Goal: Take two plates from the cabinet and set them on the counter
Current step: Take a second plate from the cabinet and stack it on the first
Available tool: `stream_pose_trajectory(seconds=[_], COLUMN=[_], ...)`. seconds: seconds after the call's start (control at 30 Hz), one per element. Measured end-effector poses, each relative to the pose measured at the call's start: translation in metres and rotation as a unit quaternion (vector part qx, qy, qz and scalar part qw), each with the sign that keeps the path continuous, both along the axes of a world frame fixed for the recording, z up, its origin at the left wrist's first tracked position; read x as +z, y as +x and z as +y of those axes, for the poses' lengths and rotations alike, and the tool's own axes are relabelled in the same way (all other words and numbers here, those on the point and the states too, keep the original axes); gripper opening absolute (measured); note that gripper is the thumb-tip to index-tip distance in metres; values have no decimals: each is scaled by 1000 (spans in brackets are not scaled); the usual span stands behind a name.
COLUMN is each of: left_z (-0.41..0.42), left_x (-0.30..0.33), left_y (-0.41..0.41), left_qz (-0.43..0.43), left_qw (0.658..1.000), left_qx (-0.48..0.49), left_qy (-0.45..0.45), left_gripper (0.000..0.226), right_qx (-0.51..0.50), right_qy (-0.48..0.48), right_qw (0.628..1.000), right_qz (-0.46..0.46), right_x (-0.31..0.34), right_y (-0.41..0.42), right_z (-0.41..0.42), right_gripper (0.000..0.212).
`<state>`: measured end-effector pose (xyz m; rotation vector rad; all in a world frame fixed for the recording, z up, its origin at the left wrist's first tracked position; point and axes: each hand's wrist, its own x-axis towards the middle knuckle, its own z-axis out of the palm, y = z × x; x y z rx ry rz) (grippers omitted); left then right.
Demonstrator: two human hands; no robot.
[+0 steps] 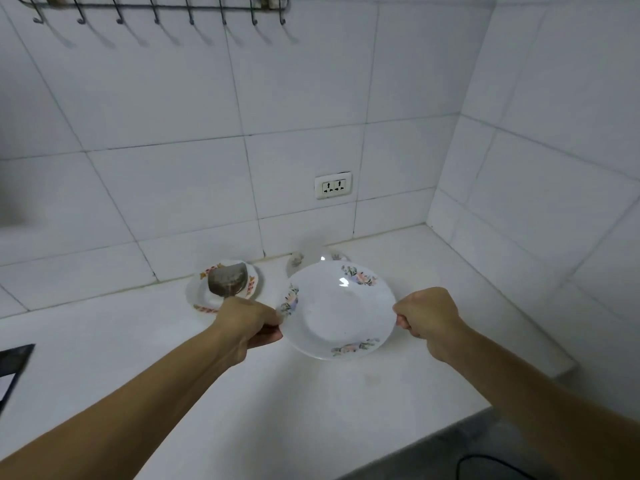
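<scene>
A white plate (pixel 337 310) with pink and blue flower prints is held over the white counter (pixel 242 393), tilted a little toward me. My left hand (pixel 247 322) grips its left rim and my right hand (pixel 427 318) grips its right rim. Behind it, partly hidden, a second flowered plate (pixel 298 261) lies on the counter near the wall. The cabinet is out of view.
A small red-patterned plate (pixel 202 296) with a dark brown object (pixel 227 281) on it sits left of the held plate. A wall socket (pixel 333 185) and a hook rail (pixel 156 10) are on the tiled wall. A dark object (pixel 14 360) lies at the left edge. A black cable (pixel 491 465) lies below the counter.
</scene>
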<state>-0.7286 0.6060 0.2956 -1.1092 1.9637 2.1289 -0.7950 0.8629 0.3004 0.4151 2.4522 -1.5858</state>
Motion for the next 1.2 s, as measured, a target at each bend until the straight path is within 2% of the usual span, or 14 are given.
stream_pose_trajectory(seconds=[0.1, 0.4, 0.6, 0.8, 1.2], left_z=[-5, -38, -63, -75, -74], left_x=[-25, -80, -103, -130, -170], left_y=[-24, -110, -167, -210, -264], left_qz=[-16, -39, -32, -70, -112], left_qw=[1000, 999, 999, 997, 992], left_qx=[8, 20, 25, 41, 56], left_qy=[2, 10, 8, -5, -36], left_gripper=[19, 7, 10, 9, 10], right_qx=[19, 30, 27, 34, 56], right_qy=[15, 59, 74, 71, 88], right_qw=[1000, 998, 997, 996, 992], right_qz=[-5, -2, -7, -28, -64], right_x=[-23, -73, -105, -145, -188], right_y=[-27, -110, -170, -229, -287], right_z=[-6, -43, -74, -95, -98], right_gripper=[26, 21, 13, 18, 19])
